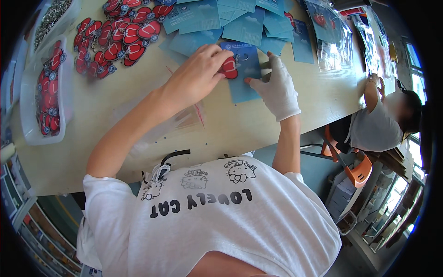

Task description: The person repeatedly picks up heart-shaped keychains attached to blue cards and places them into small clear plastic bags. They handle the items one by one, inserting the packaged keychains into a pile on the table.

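So my left hand (pixel 196 69) had the red charm (pixel 230 68) pinched by its edge over the blue card (pixel 242 93), in from the near edge of the counter (pixel 235 127), my gloved right hand (pixel 279 90) spread alongside. Charm seemed light, stiffish, maybe slick, so a rim grip made sense.

The red charm (pixel 230 69) looks like glossy plastic, the blue card (pixel 243 87) smooth paper, the glove (pixel 280 92) matt cloth, the near left tray (pixel 28 117) translucent plastic, the worktop (pixel 240 131) wood-grained.
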{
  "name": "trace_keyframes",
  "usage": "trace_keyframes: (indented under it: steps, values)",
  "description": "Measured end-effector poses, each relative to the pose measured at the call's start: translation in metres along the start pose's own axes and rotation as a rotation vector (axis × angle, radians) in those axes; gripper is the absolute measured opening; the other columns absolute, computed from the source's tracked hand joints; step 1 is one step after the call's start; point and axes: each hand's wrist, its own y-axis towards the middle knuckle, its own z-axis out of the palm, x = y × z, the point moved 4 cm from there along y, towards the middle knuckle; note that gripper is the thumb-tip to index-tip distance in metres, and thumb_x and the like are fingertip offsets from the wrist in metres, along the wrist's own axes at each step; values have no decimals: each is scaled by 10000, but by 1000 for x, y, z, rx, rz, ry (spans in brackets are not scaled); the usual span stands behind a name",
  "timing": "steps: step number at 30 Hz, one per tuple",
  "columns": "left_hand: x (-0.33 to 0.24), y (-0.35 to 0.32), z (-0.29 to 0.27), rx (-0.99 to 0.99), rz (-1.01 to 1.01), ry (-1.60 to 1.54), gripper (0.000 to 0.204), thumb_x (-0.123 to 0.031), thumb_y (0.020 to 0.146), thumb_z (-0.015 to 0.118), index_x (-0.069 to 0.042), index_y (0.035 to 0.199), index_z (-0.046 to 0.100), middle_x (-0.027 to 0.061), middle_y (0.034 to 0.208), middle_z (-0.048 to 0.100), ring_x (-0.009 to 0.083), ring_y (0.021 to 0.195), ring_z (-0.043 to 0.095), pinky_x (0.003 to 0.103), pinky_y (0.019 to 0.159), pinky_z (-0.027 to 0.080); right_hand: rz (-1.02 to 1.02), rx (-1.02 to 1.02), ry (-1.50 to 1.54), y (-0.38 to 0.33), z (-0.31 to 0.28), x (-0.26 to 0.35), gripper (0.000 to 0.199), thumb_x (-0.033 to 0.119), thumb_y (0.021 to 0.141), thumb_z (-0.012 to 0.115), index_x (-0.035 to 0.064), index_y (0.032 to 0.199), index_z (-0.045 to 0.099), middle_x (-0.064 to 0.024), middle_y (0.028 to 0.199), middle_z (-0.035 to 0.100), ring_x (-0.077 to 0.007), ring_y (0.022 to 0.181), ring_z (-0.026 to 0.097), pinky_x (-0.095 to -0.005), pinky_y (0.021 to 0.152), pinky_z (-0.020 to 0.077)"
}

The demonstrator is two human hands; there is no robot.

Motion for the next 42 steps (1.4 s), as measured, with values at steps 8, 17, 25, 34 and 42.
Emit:
trace_keyframes:
  steps: [8,17,25,34,42]
  values:
    - [7,-12,10,46,-142,-382,312,73,818,584,3,1120,545,81,940,521,149,828,571,279,714,523,-39,105,132,-3,10,-18,333,132,746,714,13,1021,570,-113,787,644,-237,723,641,-331,672,492]
    - [-9,-26,-40,-379,-177,-632,370,-118,803,736,-44,1074,496,17,896,485,50,680,449,193,599,397,-157,102,988,-18,-2,11,243,-34,839,541,11,1069,478,-12,903,592,-78,852,578,-223,737,458]
    - [-38,-5,-72,-190,-120,-395,335,-269,986,489,24,853,581,94,622,493,123,530,458,266,505,364,-169,125,1187,9,22,32,284,92,872,617,14,1106,478,-13,970,612,-50,838,518,-191,756,412]
    - [-26,-12,-79,-366,-319,-558,397,-336,992,476,25,872,589,13,624,541,92,487,531,232,453,405,-669,-324,365,-25,15,74,756,232,591,868,15,1203,482,-178,1347,427,-317,1140,505,-402,905,468]
    - [-19,-20,-83,-349,-332,-619,379,-347,1010,427,-7,949,580,33,690,593,93,528,542,224,452,375,-396,-242,676,-14,25,63,558,24,672,779,6,1175,538,-132,1111,606,-265,989,597,-368,859,485]
